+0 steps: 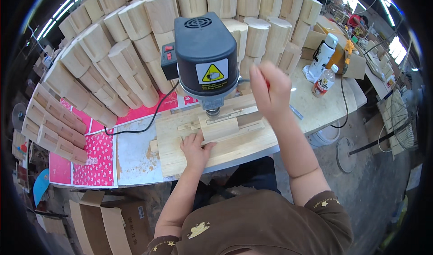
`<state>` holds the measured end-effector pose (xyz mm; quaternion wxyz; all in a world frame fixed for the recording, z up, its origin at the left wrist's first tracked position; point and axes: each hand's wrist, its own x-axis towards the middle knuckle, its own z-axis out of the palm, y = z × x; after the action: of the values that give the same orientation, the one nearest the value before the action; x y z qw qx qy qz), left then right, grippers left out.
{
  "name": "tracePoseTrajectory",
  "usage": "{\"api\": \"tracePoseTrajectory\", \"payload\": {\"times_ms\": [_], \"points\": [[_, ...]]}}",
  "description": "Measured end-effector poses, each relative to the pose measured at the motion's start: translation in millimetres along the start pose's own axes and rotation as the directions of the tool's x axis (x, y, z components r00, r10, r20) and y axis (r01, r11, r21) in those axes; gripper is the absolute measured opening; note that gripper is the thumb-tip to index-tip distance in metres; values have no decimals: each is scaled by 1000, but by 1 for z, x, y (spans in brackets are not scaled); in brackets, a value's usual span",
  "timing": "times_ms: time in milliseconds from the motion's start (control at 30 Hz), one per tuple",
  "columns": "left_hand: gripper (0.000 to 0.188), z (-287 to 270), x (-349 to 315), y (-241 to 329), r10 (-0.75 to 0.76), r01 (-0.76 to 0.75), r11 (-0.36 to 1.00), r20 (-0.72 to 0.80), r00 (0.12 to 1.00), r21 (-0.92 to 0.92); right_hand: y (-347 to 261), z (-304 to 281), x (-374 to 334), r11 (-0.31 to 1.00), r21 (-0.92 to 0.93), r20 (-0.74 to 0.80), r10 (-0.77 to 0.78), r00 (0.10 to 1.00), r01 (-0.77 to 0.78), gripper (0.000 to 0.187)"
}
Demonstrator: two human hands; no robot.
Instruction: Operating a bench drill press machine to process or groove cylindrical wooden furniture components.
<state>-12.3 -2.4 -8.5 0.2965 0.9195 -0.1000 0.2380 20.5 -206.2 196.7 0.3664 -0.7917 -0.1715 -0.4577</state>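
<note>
Close to the surface's [135, 162] front edge, the left hand [195, 150] lies with fingers loosely spread, pressing rather than grasping, at the left end of a pale wooden block [221, 129] on a wooden board [180, 164]. The chuck [213, 112] hangs just above the block; whether the two touch is unclear. Uneven pressure could let the block twist when the bit bites, dragging those nearby fingertips in. Farther, right of the drill press [205, 52], the right hand [270, 90] is a blurred fist, seemingly curled round its lever [244, 80]; a hasty pull could split the wood. Toward the far edge, tall stacked blocks [162, 13] might topple if jolted.
</note>
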Motion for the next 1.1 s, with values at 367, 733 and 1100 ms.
{"api": "tracePoseTrajectory", "payload": {"times_ms": [367,733,1100], "points": [[45,-6,15,4,-183,227,928,171,968,-295,44,26,21,950,21,244,298,923,-312,36],[37,-40,0,-21,-44,75,912,86,995,-404,80,4,-121,948,-299,622,112,775,104,36],[21,-165,-32,-42,-556,569,478,271,786,-669,62,-1,-121,978,-191,608,50,792,85,31]]}}
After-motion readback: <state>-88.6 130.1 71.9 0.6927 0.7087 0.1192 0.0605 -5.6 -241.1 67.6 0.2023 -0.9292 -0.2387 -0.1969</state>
